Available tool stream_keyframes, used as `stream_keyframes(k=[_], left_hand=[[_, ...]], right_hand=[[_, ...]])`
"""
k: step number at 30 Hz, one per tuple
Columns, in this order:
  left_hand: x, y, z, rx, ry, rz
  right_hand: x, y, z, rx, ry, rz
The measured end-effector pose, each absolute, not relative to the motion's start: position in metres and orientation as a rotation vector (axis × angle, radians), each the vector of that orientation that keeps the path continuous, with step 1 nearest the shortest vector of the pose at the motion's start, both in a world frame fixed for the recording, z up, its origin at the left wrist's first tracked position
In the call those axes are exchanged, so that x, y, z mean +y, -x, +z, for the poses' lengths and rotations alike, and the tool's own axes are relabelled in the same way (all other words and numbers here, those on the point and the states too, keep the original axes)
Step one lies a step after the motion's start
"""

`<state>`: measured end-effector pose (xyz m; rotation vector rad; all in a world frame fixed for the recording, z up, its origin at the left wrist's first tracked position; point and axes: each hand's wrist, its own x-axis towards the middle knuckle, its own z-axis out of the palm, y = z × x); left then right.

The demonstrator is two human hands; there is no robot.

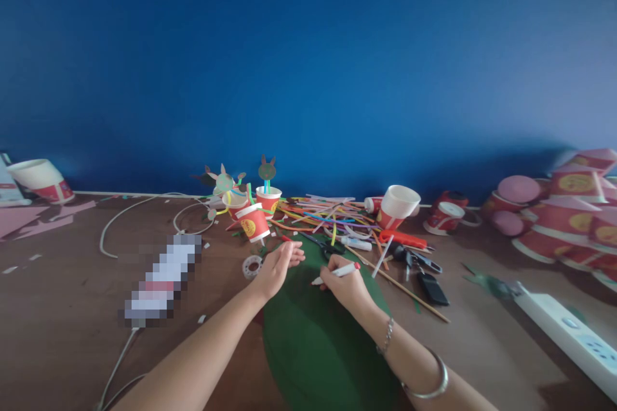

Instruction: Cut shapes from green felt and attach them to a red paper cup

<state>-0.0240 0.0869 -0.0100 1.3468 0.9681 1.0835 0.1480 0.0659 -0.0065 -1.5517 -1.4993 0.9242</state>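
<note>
White marker clamped in right fingers | left fingers apart | scissors, cups beyond

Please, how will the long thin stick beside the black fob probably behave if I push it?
The stick looks straight, so it is probably fairly stiff. Being slender, it seems light and might snap under hard bending. It may roll a little, though the black fob could block it.
</note>
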Motion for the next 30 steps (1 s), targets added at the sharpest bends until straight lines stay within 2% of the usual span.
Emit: stream_keyframes(k=[30], left_hand=[[0.0874, 0.024, -0.0097, 0.968, -1.352, 1.076]], right_hand=[[0.0655, -0.1477, -0.0049, -1.507, 1.559, 0.938]])
